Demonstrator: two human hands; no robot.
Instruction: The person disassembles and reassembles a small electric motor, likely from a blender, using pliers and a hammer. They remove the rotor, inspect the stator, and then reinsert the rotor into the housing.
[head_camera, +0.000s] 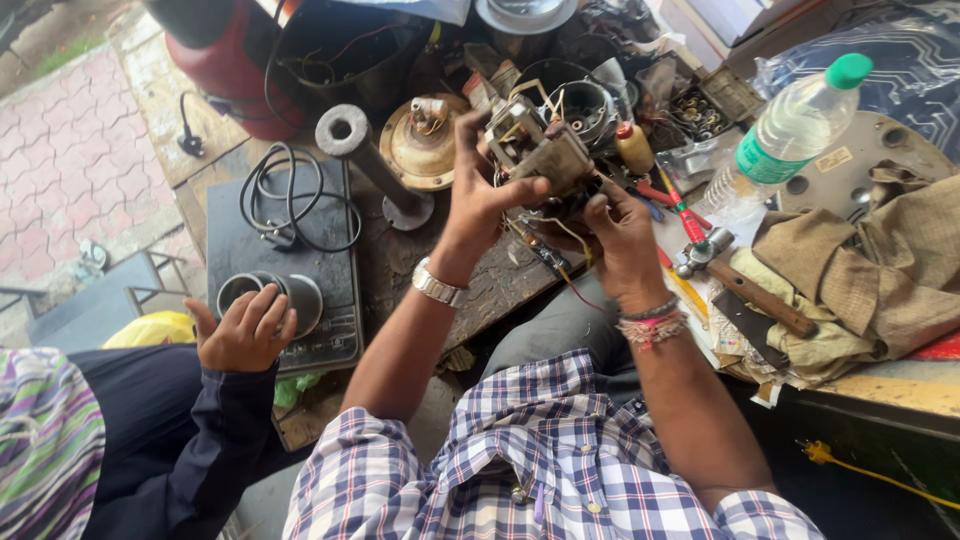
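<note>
Copper windings and grey metal: the motor (540, 150) is sitting up between both hands over the bench (480, 290), its long axis tilting away from the wearer toward the clutter. Left hand (480, 195) is clasping it from the near-left side, thumb pressing across its face. Right hand (620, 230) is cupping it from below-right, fingers curling under, loose wires (565, 255) trailing down. Both are touching it; the left is sitting higher. Another person's hand (243, 330) is resting on a steel cup (270, 295), well apart.

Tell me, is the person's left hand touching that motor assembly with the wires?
Touching. The head view shows the left hand gripping the motor assembly, thumb pressed across its front, while the right hand holds it from below.
</note>
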